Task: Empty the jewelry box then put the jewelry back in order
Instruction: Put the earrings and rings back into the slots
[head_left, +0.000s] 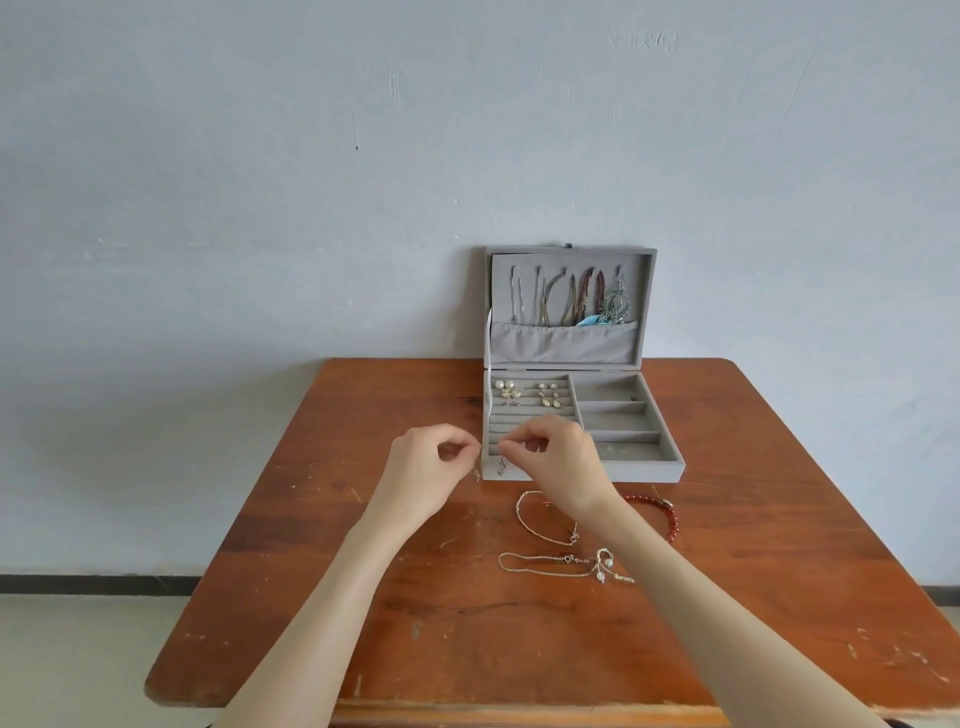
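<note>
The left hand (428, 467) is pinching one small dangly silver earring (476, 472) w/ thumb & finger curled, just left of the open grey felt jewelry box (649, 470). The right hand (553, 457) is pinching another tiny piece (502, 464), hanging straight down at the box's front-left corner over the ring rows. So the right hand is nearer. Three bracelets (545, 564) are lying on the brown wood table (779, 519), just in front of the box.

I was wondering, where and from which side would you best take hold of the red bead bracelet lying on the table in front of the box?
I would pinch the red bead bracelet at its exposed curve on the right, coming from above with the right hand. It lies flat on the table, so no side grip fits under it, and its left part is hidden behind the right forearm.
</note>
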